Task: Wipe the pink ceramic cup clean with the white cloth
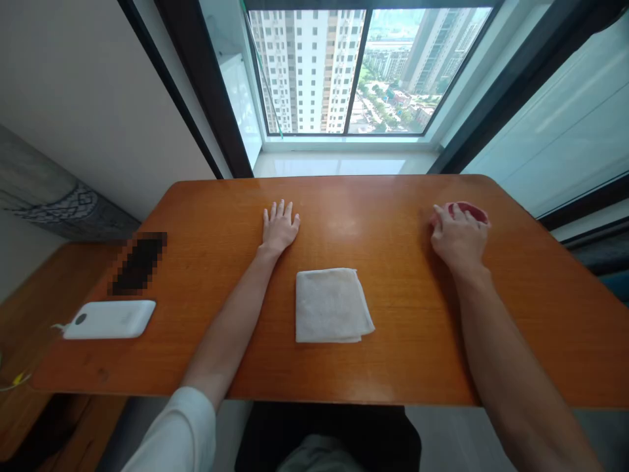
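"So, what are the hands resting on?"

"A glossy orange-brown wooden table [403,367] with rounded far corners, filling the middle and lower right of the frame. Light makes a pale sheen just above its centre."

"And the room?"

"Across the top, a dark-framed glass window [307,72] looks out on high-rise buildings [314,62], with a pale shiny sill [339,165] below it. A plain pale wall [88,72] takes up the upper left, and grey fabric with a net-like band [54,190] shows at the left edge. Lower down on that side is a brown wooden bench [63,272]."

"Anything else on the tabletop?"

"At the left, a flat white rectangular device [111,320] lies lengthwise across the frame, just below a dark patch blurred into blocks [140,262]."

"Where is the right hand [459,239]?"

"Right of centre, closed over a rounded pink thing with a darker red inside [476,211], near the table's far right corner. Much of that thing is hidden, so I can't tell exactly what it is."

"Which way does it point?"

"Its visible long axis runs left to right, dipping slightly at the right end."

"And the left hand [279,231]?"

"Flat on the wood left of centre, fingers spread and pointing up the frame, holding nothing. Below and to its right lies a folded white square cloth [331,307], its sides nearly in line with the frame, the lower right corner poking outward."
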Demonstrator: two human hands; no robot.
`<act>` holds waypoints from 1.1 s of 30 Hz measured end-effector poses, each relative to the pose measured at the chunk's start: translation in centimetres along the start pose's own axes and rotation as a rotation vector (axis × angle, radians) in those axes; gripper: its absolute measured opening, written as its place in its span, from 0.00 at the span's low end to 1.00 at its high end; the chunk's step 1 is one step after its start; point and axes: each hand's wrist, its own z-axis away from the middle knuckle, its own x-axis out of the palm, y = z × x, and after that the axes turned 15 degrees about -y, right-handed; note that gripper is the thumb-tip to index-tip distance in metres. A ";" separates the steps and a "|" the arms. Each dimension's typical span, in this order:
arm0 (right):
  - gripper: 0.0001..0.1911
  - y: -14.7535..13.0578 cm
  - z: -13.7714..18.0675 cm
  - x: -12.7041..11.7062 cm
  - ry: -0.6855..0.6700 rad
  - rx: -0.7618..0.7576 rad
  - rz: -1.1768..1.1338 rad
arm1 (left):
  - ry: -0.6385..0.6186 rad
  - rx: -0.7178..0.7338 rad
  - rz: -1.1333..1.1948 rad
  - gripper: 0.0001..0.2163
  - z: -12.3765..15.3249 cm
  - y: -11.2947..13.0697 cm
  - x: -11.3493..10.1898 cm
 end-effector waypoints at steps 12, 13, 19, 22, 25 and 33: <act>0.32 -11.0 4.8 -2.5 0.043 -0.251 -0.174 | 0.014 0.003 0.006 0.32 0.0 -0.1 0.2; 0.32 -13.6 6.8 -2.6 -0.003 -0.361 -0.200 | 0.014 0.003 0.006 0.33 0.0 -0.1 0.2; 0.42 -24.6 22.8 -1.6 -0.354 -1.319 -0.344 | 0.012 0.004 0.002 0.33 -0.1 -0.2 0.2; 0.46 -25.6 25.9 -1.0 -0.465 -1.354 -0.381 | 0.011 0.002 -0.001 0.33 -0.1 -0.2 0.2; 0.47 -25.3 24.1 0.2 -0.461 -1.107 -0.410 | 0.012 0.003 -0.003 0.33 -0.1 -0.1 0.2; 0.37 -20.5 14.5 -0.5 -0.261 -0.687 -0.544 | 0.018 0.000 -0.002 0.33 -0.2 -0.2 0.2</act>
